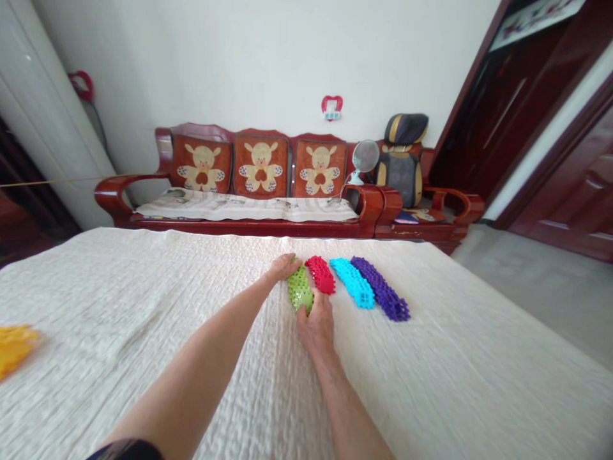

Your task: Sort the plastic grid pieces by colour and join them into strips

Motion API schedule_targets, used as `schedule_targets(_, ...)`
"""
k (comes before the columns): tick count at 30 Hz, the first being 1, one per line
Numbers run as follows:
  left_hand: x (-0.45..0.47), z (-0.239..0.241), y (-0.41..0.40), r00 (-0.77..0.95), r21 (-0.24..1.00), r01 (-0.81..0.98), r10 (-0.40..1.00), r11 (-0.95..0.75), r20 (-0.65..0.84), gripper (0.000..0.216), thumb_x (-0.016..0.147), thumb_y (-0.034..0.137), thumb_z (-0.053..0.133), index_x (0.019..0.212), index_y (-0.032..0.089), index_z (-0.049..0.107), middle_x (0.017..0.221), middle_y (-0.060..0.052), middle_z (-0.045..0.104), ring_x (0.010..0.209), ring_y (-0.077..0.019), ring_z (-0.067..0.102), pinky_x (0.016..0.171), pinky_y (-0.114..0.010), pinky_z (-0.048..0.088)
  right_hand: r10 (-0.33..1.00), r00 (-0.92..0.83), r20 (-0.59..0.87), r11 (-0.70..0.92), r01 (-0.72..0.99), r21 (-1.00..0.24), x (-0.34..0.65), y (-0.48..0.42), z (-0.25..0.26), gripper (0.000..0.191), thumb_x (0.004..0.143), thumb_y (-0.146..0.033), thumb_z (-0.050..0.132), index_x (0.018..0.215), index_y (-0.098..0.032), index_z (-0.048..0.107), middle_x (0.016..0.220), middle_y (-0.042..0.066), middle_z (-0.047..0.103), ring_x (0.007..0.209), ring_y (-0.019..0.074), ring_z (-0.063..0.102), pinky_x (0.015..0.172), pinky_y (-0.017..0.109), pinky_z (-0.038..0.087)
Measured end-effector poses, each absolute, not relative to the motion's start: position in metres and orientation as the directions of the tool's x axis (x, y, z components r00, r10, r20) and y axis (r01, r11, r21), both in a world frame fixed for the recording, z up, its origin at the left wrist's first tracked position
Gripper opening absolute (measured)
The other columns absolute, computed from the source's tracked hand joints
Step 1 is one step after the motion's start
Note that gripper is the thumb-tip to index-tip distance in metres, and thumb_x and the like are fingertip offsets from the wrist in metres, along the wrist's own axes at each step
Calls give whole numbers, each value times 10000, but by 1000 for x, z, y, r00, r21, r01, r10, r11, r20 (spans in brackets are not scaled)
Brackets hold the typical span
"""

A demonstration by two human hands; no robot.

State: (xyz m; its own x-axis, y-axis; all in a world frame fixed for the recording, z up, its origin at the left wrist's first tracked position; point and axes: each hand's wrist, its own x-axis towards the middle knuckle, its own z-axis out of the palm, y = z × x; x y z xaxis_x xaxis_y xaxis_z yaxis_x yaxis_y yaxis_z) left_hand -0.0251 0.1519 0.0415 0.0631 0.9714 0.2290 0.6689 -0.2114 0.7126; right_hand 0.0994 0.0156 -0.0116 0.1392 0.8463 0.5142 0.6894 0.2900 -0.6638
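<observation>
A green plastic lattice strip (299, 287) lies on the cream quilted bedcover (431, 370). My left hand (283, 266) rests on its far end, fingers curled over it. My right hand (316, 324) grips its near end. Just to the right lie a red strip (320, 274), a cyan strip (353, 282) and a purple strip (381, 289), side by side in a row.
A yellow piece (14, 348) lies blurred at the left edge of the cover. Beyond the bed stands a red wooden sofa (253, 185) with bear cushions, a small fan (364, 160) and a massage cushion (402, 160). Dark wooden doors (541, 128) stand at right.
</observation>
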Motion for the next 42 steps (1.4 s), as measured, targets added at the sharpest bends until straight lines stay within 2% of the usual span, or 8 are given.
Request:
schedule_targets(5, -25, 29, 155, 79, 780, 587, 975, -214, 208, 451, 728, 379, 695, 1121, 166, 638, 1008, -71, 678, 923, -198, 618, 808, -271, 488, 845, 155, 512, 274, 696, -663, 99, 14, -10, 449, 756, -180, 477, 1203, -141, 495, 1059, 144, 583, 1005, 279, 525, 884, 407, 427)
schedule_targets(11, -28, 20, 139, 71, 873, 447, 980, -198, 187, 447, 756, 342, 599, 1142, 119, 629, 961, -63, 686, 759, -149, 627, 681, -248, 503, 856, 152, 494, 266, 689, -674, 99, 16, -12, 478, 765, -196, 474, 1234, -102, 485, 1110, 168, 592, 1035, 284, 537, 903, 413, 429)
schedule_targets(15, -32, 18, 124, 145, 934, 316, 981, -167, 126, 417, 764, 385, 577, 1087, 132, 652, 915, -49, 703, 792, -167, 636, 707, -262, 512, 840, 175, 514, 290, 655, -698, 100, 20, -17, 492, 767, -205, 479, 1248, -102, 476, 1161, 173, 589, 1069, 276, 545, 927, 413, 428)
schedule_targets(19, -45, 21, 106, 317, 957, 238, 944, -168, 87, 579, 765, 486, 596, 1236, 151, 571, 1096, -67, 677, 959, -207, 626, 812, -294, 509, 831, 172, 528, 310, 645, -698, 100, 22, -19, 477, 772, -219, 491, 1240, -124, 490, 1149, 157, 607, 1048, 260, 569, 916, 396, 440)
schedule_targets(27, -61, 27, 90, 442, 860, 404, 889, -313, 116, 1028, 580, 425, 789, 1449, 170, 303, 1282, -115, 569, 1148, -275, 545, 966, -375, 448, 837, 130, 532, 328, 658, -678, 103, 20, -16, 439, 812, -239, 484, 1237, -134, 517, 1137, 153, 627, 1007, 263, 587, 884, 408, 454)
schedule_targets(33, -58, 35, 82, 363, 754, 573, 924, -321, 118, 995, 561, 407, 783, 1425, 155, 357, 1315, -137, 536, 1177, -299, 520, 1013, -410, 403, 804, 64, 591, 407, 666, -625, 104, 20, -15, 432, 808, -228, 497, 1226, -126, 536, 1121, 154, 620, 1049, 265, 554, 912, 423, 448)
schedule_targets(38, -64, 37, 63, 280, 723, 615, 944, -314, 172, 919, 587, 401, 754, 1394, 136, 403, 1269, -139, 571, 1146, -298, 546, 996, -407, 422, 801, 66, 595, 460, 568, -682, 100, 20, -15, 444, 786, -253, 518, 1214, -132, 536, 1070, 139, 635, 909, 225, 605, 814, 376, 499)
schedule_targets(42, -94, 40, 33, 203, 722, 641, 965, -259, 165, 907, 599, 406, 744, 1394, 139, 399, 1278, -131, 570, 1133, -286, 558, 987, -391, 434, 827, -100, 554, 518, 518, -680, 83, 12, -14, 402, 755, -234, 518, 1145, -161, 582, 980, 96, 666, 786, 190, 621, 767, 346, 511)
